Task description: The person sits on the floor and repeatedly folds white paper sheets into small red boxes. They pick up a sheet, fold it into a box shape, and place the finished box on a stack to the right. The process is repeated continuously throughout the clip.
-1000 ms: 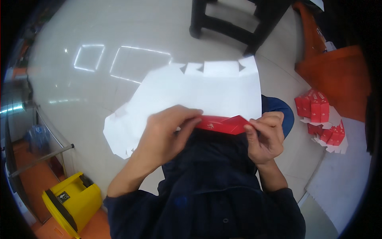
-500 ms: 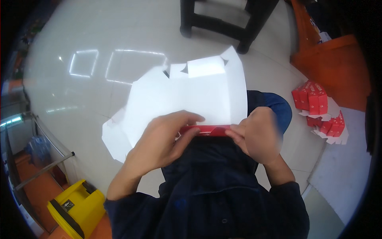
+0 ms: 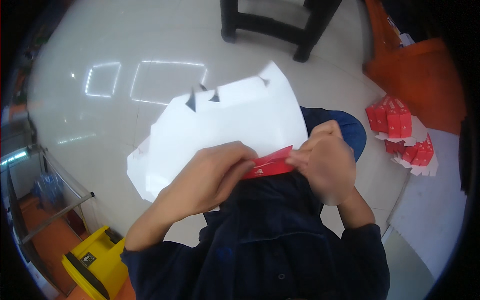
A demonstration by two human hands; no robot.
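Observation:
A flat cardboard box blank [image 3: 225, 122], white on its inner face, lies across my lap with slots and cut flaps along its far edge. Its near edge is folded up and shows a red printed flap [image 3: 270, 169]. My left hand [image 3: 215, 167] is closed on the left end of that flap, thumb and fingers pinching it. At the flap's right end, my right hand [image 3: 327, 162] pinches the red board between thumb and fingers; part of this hand is blurred. More white board [image 3: 140, 167] sticks out at the left, beneath or joined to the blank; I cannot tell which.
Red-and-white folded boxes [image 3: 395, 127] lie on the floor at the right, near an orange panel [image 3: 420, 80]. A black stool [image 3: 270, 27] stands ahead. At the lower left are a yellow bin [image 3: 97, 262] and a metal rail [image 3: 60, 212].
The blank has tilted, its far edge shifting left and lower in view. More of the red flap shows now, its right end raised. Both hands keep their grip.

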